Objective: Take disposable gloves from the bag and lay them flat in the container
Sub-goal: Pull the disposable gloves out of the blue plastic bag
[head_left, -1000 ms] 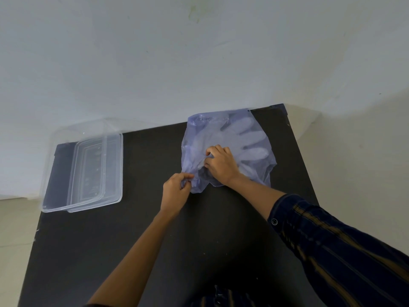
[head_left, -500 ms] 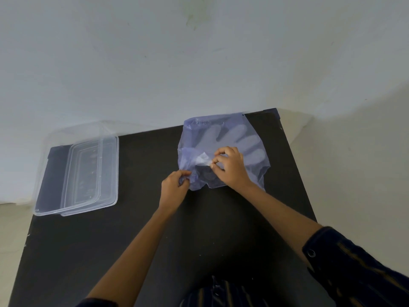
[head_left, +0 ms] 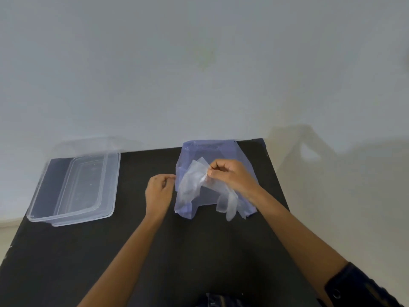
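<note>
Right hand (head_left: 230,176) pinches 1 clear glove (head_left: 192,182) over the blue bag (head_left: 210,149). Left hand (head_left: 158,191) grips the bag's left edge. Clear container (head_left: 73,209) sits well apart on the black table (head_left: 155,251).

I see the container (head_left: 73,189) lying on the table (head_left: 199,251), well left of the bag (head_left: 210,151) at the far edge.

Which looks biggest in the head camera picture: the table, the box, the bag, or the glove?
1. black table
2. clear container and purple bag: too alike to rank
3. glove, pinched by the right hand
</note>
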